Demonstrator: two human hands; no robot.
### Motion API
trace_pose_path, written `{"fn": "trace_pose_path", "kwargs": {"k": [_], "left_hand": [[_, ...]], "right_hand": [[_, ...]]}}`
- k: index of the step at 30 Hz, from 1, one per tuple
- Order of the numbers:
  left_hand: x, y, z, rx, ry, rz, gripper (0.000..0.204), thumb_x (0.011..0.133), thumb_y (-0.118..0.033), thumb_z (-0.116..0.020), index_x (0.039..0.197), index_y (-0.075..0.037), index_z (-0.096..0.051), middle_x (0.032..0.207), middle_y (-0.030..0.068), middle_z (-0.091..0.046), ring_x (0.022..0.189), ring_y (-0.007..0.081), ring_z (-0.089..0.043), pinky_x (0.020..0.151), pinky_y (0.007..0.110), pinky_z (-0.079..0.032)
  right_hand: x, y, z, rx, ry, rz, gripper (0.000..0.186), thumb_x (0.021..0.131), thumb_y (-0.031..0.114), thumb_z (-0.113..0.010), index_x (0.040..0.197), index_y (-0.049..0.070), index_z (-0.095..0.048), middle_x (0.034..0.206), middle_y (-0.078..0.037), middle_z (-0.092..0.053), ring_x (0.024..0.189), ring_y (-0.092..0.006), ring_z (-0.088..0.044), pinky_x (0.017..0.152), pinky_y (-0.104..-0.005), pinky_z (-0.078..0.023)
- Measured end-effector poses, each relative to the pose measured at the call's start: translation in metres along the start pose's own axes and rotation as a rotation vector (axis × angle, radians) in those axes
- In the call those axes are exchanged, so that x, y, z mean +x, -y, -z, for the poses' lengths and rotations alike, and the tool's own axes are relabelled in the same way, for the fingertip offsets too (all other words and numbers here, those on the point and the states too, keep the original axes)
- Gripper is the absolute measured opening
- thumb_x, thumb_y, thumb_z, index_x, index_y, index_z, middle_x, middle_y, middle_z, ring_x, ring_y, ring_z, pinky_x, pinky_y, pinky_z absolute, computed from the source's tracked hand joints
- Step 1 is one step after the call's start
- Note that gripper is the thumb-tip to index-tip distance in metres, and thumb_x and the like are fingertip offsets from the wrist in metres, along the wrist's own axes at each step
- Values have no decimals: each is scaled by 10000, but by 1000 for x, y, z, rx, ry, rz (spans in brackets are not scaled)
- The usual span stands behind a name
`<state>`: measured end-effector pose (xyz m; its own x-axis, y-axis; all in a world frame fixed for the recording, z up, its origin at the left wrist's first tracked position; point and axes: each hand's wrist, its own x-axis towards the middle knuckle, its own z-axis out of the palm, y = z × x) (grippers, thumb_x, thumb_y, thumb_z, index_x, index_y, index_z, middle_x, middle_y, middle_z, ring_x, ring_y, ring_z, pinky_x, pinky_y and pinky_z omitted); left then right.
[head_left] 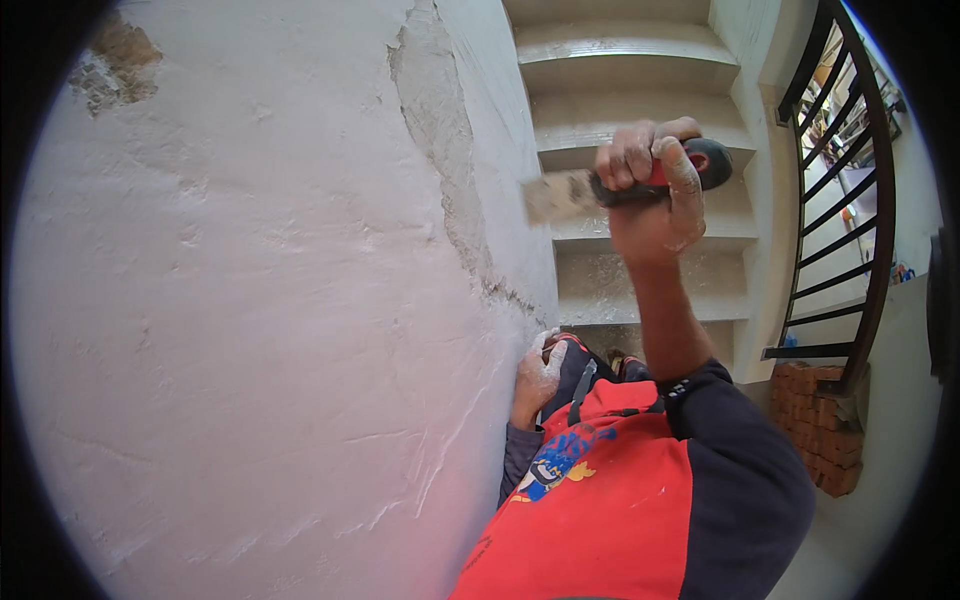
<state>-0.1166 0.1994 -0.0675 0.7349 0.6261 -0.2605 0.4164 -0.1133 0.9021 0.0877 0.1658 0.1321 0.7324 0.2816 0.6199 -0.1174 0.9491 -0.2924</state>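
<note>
My right hand (655,190) is raised over the stairs, its fingers wrapped round the red and black handle of a putty knife (562,197). The dusty blade points left toward the wall and is blurred, apart from the surface. Low beside the wall, my left hand (540,372) is coated in white dust. Its fingers are curled by my dark trouser leg, and what they hold, if anything, is hidden. The whitish wall (270,320) fills the left side. A long grey patch of exposed, rough plaster (435,110) runs down it toward my left hand.
Pale stairs (640,105) rise ahead, with white debris on a lower step (650,285). To the right stands a dark railing (880,200), with stacked reddish bricks (815,430) below it. A broken brown hole (118,62) marks the wall at upper left.
</note>
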Motion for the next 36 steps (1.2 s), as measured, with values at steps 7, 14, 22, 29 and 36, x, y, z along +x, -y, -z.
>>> {"fn": "trace_pose_path", "kwargs": {"k": [7,14,22,29,36], "left_hand": [[2,13,-4,57,4,18,388,904,-245,-557,1174,32,-526,1061,213,-623,1001,271,-609,855,335,-463],[-1,15,-9,23,-8,22,383,910,-253,-542,1167,31,-532,1072,202,-622,996,265,-611,854,340,-464],[1,21,-6,38,2,38,379,903,-234,-548,1185,17,-521,1079,210,-617,1006,270,-608,859,339,-462],[-4,18,-4,44,-16,8,402,903,-266,-548,1180,24,-521,1078,218,-614,1013,283,-604,867,337,-459],[-1,26,-3,78,-38,-16,389,897,-258,-553,1173,14,-529,1067,206,-620,1000,278,-608,870,347,-455]], "right_hand": [[16,-84,-13,-372,124,345,124,766,-41,-523,809,39,-439,653,-63,-482,564,-135,-471,484,-261,-377],[35,-73,-28,-83,-8,369,103,750,-25,-560,774,28,-475,626,-40,-520,508,-71,-448,454,-224,-367],[53,-87,-25,-129,16,418,90,751,-2,-571,723,23,-489,586,-21,-506,507,-63,-450,445,-221,-377],[63,-78,-36,103,76,341,88,725,6,-597,678,31,-528,579,5,-517,514,-40,-449,447,-214,-369],[83,-96,-19,20,-79,240,96,735,8,-596,687,29,-515,581,16,-482,505,-37,-424,443,-197,-345]]}}
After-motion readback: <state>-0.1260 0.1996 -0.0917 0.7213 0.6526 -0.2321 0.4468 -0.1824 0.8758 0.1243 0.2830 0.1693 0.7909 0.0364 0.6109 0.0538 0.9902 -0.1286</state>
